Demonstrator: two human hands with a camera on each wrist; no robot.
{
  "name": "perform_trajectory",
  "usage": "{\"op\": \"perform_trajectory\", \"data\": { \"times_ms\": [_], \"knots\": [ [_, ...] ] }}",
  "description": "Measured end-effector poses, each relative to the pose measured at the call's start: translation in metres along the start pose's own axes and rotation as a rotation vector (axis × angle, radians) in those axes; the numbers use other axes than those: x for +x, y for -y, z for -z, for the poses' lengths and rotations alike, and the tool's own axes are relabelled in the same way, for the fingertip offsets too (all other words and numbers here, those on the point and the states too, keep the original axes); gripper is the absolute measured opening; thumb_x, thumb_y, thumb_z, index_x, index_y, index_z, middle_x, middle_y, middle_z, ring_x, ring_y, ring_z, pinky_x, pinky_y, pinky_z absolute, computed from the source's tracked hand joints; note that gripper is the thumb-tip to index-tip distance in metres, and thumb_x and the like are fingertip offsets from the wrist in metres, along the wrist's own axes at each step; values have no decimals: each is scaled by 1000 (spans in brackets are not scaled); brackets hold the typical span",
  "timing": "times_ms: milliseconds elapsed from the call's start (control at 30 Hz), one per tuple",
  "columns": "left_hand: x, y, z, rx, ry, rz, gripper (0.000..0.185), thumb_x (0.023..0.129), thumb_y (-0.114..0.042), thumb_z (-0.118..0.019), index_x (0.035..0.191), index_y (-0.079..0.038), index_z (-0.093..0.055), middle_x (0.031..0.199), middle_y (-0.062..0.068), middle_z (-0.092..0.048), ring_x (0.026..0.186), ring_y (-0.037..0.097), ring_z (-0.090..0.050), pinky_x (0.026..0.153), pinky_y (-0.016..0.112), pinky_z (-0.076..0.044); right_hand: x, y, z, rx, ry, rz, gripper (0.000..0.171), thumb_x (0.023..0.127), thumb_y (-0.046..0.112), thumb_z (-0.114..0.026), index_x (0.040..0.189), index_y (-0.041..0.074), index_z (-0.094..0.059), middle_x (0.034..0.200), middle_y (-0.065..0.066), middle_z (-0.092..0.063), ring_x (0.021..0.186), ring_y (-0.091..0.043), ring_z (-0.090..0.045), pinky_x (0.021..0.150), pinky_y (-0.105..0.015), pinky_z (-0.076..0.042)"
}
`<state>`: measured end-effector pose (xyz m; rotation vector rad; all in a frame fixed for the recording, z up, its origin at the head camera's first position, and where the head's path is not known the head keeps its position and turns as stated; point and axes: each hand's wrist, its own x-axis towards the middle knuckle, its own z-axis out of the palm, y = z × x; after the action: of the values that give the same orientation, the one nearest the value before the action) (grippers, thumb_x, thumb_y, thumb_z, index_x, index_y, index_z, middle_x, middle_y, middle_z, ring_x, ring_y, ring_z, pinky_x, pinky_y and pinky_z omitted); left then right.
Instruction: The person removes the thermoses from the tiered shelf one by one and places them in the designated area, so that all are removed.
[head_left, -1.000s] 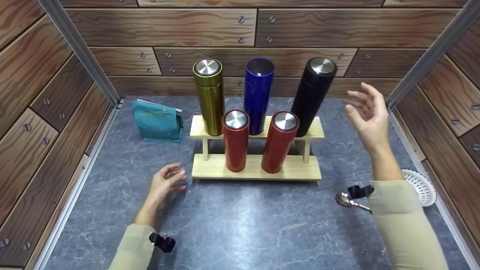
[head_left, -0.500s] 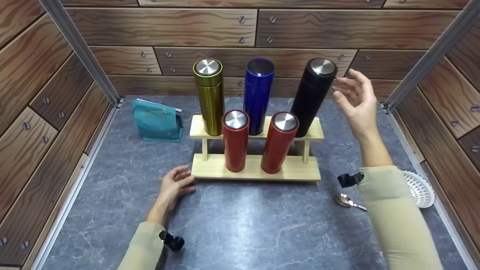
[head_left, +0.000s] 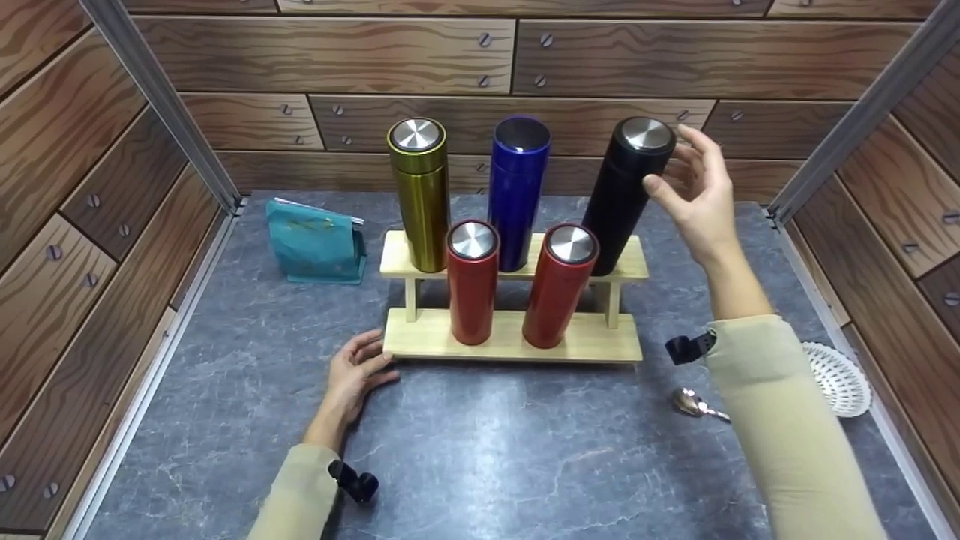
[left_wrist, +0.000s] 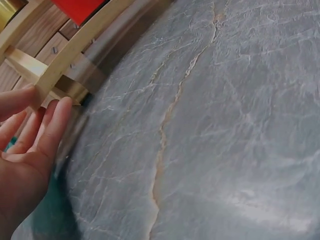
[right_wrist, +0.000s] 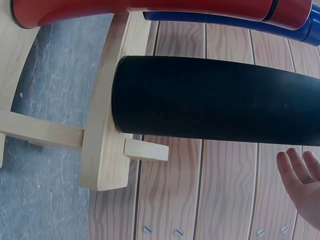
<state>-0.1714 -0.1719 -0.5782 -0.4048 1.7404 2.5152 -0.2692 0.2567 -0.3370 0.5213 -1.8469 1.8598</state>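
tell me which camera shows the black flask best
The head view: the whole black flask shows upright on the wooden rack's upper shelf, silver lid included, with the right hand beside its top. The right wrist view shows only its body close up, lid cropped. The left wrist view misses it.

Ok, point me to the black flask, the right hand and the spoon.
black flask (head_left: 621,202), head view, middle of its body.
right hand (head_left: 701,206), head view, on the palm.
spoon (head_left: 686,403), head view, on its bowl.
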Motion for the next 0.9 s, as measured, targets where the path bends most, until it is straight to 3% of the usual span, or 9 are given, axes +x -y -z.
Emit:
{"op": "perform_trajectory", "data": {
  "times_ms": [433,600,900],
  "knots": [
    [1,12,-1,-108,6,-28,50,79,10,-66,126,5,-49,117,17,-53,87,24,-61,75,45,-55,-2,19,-17,-46,15,-5,64,72,-4,-74,129,1,-47,111,-10,-59,95,-21,-54,85,-28,-42],
    [1,13,1,-120,12,-30,49,78,10,-67,124,5,-50,117,18,-53,88,25,-61,75,45,-55,1,7,-15,-41,3,-11,64,70,-5,-76,127,4,-48,110,-11,-59,93,-23,-54,82,-30,-44],
    [2,10,1,-86,40,-39,52,81,7,-66,129,2,-48,119,17,-51,87,24,-60,74,44,-55,7,-5,-13,-131,-21,-81,74,67,-1,-80,130,10,-43,112,-11,-55,98,-24,-54,86,-32,-45]
  ]
}}
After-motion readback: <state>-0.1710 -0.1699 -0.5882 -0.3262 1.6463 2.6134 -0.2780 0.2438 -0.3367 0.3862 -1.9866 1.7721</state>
